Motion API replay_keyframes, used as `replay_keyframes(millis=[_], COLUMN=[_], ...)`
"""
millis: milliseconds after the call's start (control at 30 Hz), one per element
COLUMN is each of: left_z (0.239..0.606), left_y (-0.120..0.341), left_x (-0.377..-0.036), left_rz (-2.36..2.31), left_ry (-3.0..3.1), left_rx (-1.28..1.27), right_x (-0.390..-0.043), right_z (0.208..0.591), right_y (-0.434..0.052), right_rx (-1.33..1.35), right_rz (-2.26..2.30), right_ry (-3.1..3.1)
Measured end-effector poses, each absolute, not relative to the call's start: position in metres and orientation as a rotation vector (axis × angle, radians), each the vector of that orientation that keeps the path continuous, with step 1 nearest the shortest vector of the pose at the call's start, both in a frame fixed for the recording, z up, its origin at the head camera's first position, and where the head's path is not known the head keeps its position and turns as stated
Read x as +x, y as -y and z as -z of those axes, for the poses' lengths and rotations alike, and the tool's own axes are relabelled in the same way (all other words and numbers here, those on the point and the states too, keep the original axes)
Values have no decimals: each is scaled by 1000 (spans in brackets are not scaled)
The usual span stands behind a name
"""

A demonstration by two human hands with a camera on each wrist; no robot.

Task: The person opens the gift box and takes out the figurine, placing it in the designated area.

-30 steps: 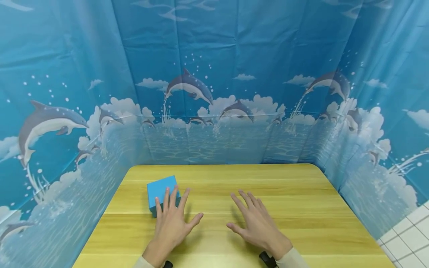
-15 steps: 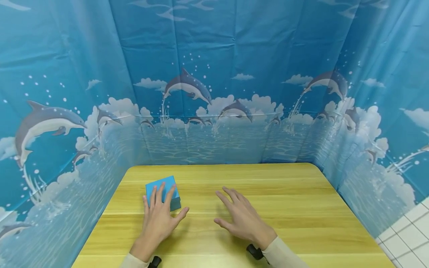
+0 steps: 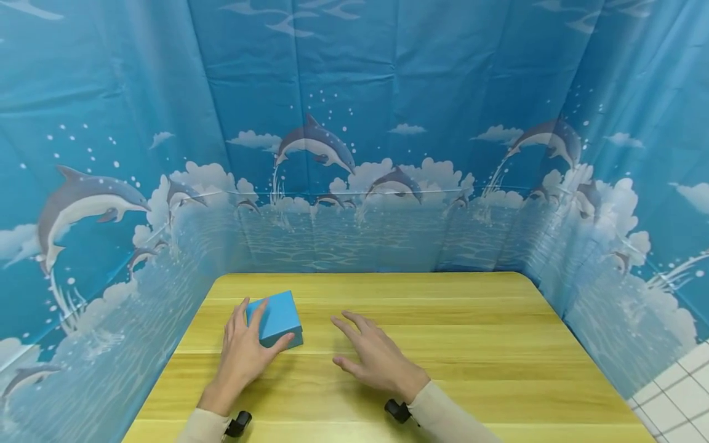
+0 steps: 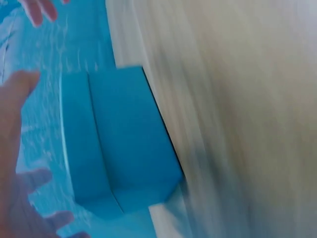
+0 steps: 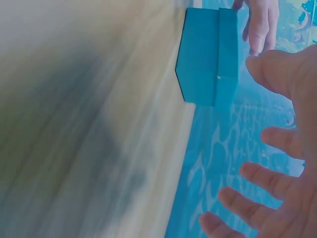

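A blue lidded box [image 3: 281, 315] stands on the left part of the wooden table. My left hand [image 3: 240, 354] hovers at its left and near side, fingers spread and thumb toward the front face. The left wrist view has the box [image 4: 131, 139] apart from the fingers, its lid seam visible. To the right of the box, my right hand [image 3: 379, 360] is in the air with fingers spread, holding nothing. In the right wrist view, a gap separates this hand [image 5: 285, 178] from the box [image 5: 200, 59]. What the box contains is hidden by its lid.
The yellow wood-grain table [image 3: 498, 369] has rounded far corners. A blue curtain [image 3: 365, 240] printed with dolphins closes off the back and both sides. White floor tiles [image 3: 672, 391] show at the lower right. Small black devices [image 3: 397, 410] sit at both wrists.
My left hand has moved left, from over the near part of the box to its left side. My right hand has moved left toward the box. The box stays in place.
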State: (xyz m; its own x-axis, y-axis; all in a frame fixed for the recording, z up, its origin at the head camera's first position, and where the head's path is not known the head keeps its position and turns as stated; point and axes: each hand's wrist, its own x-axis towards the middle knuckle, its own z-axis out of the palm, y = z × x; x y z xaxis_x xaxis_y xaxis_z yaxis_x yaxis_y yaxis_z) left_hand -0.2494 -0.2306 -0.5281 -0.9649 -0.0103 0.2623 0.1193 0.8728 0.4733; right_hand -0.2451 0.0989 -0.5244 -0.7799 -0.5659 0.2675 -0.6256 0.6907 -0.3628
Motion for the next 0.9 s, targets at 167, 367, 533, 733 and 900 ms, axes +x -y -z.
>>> replay_keyframes(millis=[167,367,533,733,900], left_z=[535,538,538,538,538], left_y=[250,266,270,272,274], left_x=[-259,-268,-275,-280,-282], left_rz=[803,838,881,906,886], left_ry=[2832,2881,2894,2909,2908], left_rx=[-127,-179,-235,-261,-271], right_x=[-248,-253,-260,-267,-272], right_z=[532,536,536,535,533], right_y=[-81,-62,-49,-34,-26], right_rx=[1030,1045,1057,1115,1143], right_rz=[-735,-828,-894,-925,-911], right_ry=[2777,2797,2806,2800,2791])
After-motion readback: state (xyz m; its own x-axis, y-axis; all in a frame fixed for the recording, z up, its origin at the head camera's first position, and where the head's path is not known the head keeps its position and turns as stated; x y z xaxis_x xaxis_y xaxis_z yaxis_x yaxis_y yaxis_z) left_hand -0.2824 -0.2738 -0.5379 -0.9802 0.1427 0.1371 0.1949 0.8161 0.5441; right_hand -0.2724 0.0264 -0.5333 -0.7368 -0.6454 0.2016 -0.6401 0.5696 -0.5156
